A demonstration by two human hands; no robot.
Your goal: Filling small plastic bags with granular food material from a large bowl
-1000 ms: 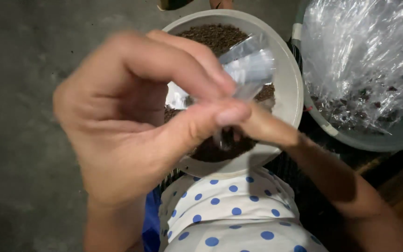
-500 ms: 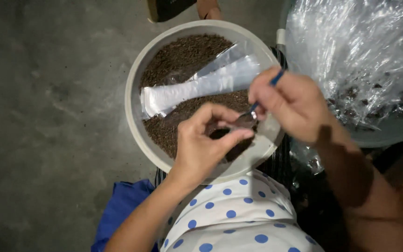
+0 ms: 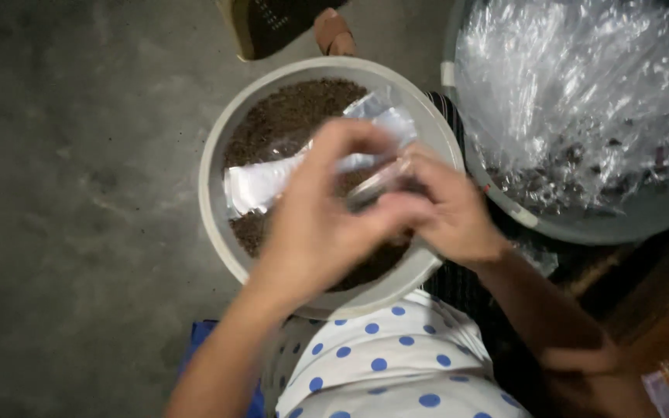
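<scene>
— The hands have come closer together since half a second ago. The left hand [image 3: 327, 224] was lower and nearer the body; now it is lifted over the middle of the white basin [image 3: 214, 193], and its fingers meet the right hand [image 3: 447, 217].

— What do they hold?

— A small clear plastic bag [image 3: 377, 182], pinched between the fingers of both hands, I think. The picture is blurred there, so I cannot tell how firm the grip is. I do not see the blue-handled thing that the right hand had before.

— And the basin?

— It is full of dark brown grains [image 3: 288, 116]. A bundle of clear bags [image 3: 261, 182] lies on the grains, partly under the left hand. To the right stands a grey tub [image 3: 582, 228] with a heap of filled plastic bags [image 3: 582, 85].

— What could go wrong?

— In my judgement the thin bag can slip, because only the fingertips pinch it. Then it falls in the grains. Also the left wrist passes just over the bundle and may push it deeper into the grains.
</scene>
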